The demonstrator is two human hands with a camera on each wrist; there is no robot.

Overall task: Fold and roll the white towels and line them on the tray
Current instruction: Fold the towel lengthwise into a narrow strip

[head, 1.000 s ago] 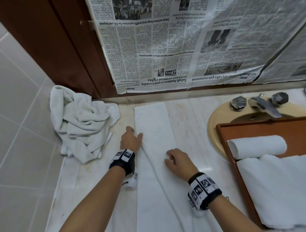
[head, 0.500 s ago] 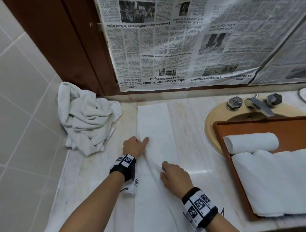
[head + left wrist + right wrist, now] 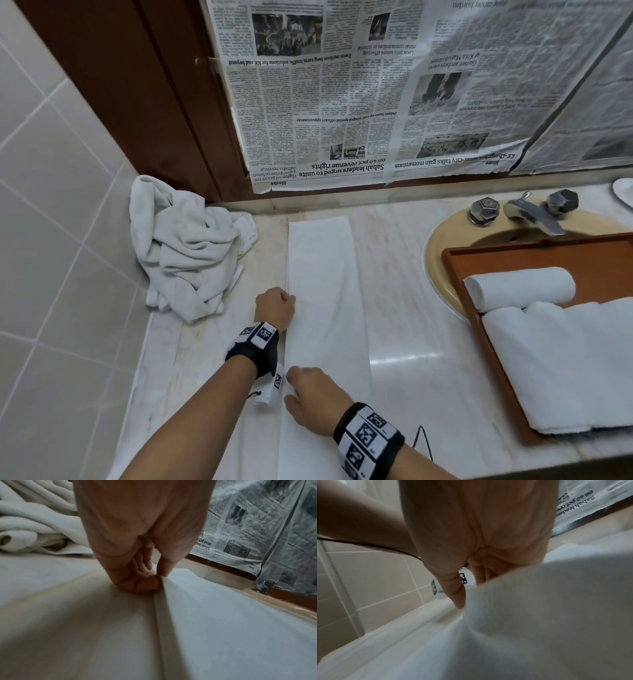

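A long white towel lies folded in a narrow strip on the marble counter, running away from me. My left hand pinches its left edge about halfway along; the left wrist view shows the thumb and fingers of this hand closed on the doubled edge of the towel. My right hand grips the same edge nearer me. In the right wrist view, that hand has its fingers tucked behind a raised fold of the towel. On the wooden tray lie a rolled towel and a partly rolled one.
A crumpled pile of white towels sits in the back left corner against the tiled wall. The tray rests over a beige sink with a metal faucet. Newspaper covers the wall behind the counter.
The towel's right part has been brought over to the left edge, making a narrower strip. Both hands moved nearer me; the left went from a flat touch to a pinch.
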